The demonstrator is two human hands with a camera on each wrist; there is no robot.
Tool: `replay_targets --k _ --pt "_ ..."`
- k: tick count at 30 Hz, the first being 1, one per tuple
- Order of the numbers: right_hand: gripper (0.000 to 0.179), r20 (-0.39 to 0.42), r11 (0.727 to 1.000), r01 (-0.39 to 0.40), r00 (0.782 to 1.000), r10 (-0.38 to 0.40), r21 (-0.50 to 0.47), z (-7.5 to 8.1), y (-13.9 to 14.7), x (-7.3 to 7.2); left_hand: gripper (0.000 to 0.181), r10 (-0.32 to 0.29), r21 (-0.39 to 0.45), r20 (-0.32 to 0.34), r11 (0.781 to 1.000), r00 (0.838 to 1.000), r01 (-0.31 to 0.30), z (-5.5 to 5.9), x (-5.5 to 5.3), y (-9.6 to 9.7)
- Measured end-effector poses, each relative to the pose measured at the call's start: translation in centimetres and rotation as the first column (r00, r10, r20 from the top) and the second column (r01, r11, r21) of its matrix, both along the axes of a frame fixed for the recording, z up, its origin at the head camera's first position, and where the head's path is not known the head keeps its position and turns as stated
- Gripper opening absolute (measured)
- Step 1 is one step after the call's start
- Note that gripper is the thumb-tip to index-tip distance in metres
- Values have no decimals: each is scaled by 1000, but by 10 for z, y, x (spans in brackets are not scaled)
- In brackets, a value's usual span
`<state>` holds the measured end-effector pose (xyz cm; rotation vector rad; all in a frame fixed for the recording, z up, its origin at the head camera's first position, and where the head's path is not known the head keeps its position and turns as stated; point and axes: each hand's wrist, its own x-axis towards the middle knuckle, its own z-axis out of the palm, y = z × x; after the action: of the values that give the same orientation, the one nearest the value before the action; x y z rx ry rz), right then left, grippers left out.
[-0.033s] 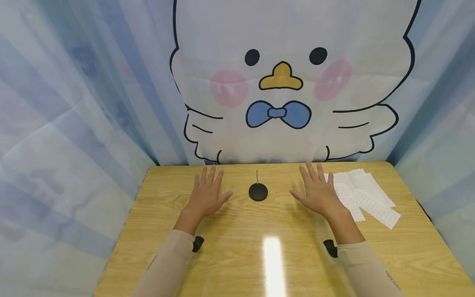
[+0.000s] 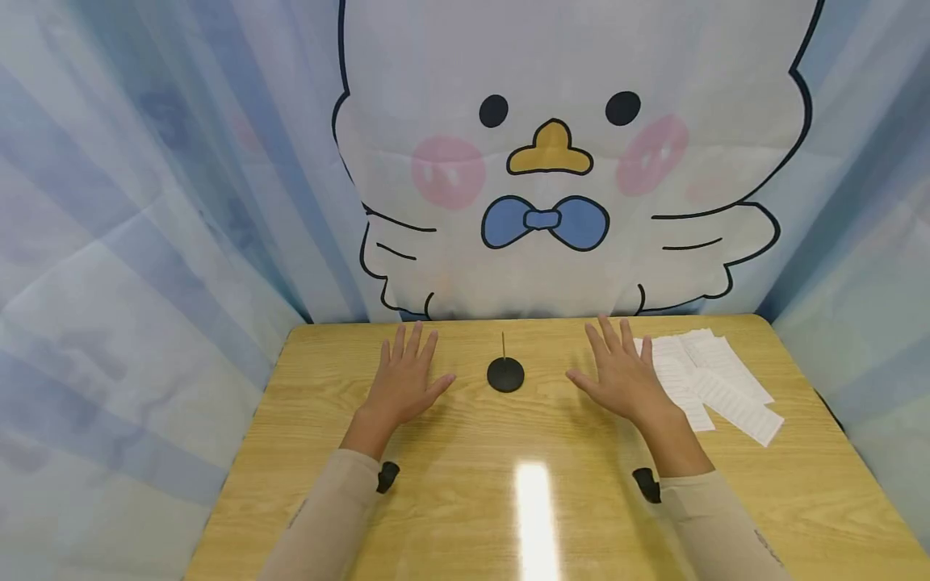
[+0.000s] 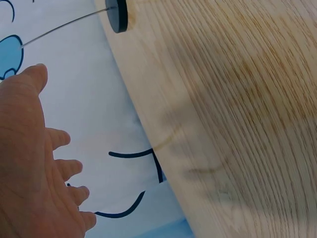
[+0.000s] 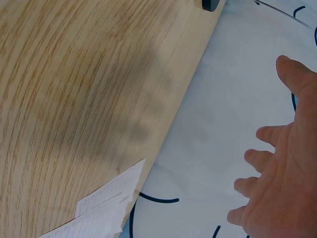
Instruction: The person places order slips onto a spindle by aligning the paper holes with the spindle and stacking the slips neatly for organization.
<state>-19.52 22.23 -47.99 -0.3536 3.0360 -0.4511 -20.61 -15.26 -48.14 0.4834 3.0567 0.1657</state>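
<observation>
Both hands hover over the wooden table with fingers spread, palms down, holding nothing. My left hand is left of a black round base with a thin upright metal spike. On the other side of that spike stand, my right hand is held near several printed paper slips, and its little-finger side overlaps them in the head view. In the left wrist view the base shows at the top, beyond the thumb. The right wrist view catches the slips' corner below the hand.
The wooden table ends at a curtain printed with a cartoon bird, and more curtain hangs at both sides. Black straps show at the wrists by the beige sleeves. A bright light reflection lies on the near tabletop.
</observation>
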Motion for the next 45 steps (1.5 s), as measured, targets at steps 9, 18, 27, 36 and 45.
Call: replay_targets --k 9,18,27,36,45 --pt "92 -2 1000 6 1000 -6 3 6 1 2 83 -7 20 -14 1000 1000 8 5 1 -2" --pt "91 -23 1000 7 1000 -7 1 7 14 7 83 -32 36 -17 999 999 33 4 4 2" --pt "92 -39 1000 12 999 -12 14 3 40 11 82 -57 40 -30 998 998 58 0 6 4" --pt "91 -43 1000 17 999 -16 24 3 72 9 79 -108 57 -17 992 994 109 -5 0 8" --pt "87 -42 999 6 999 -4 37 3 91 11 75 -167 61 -18 984 986 168 -15 -5 13"
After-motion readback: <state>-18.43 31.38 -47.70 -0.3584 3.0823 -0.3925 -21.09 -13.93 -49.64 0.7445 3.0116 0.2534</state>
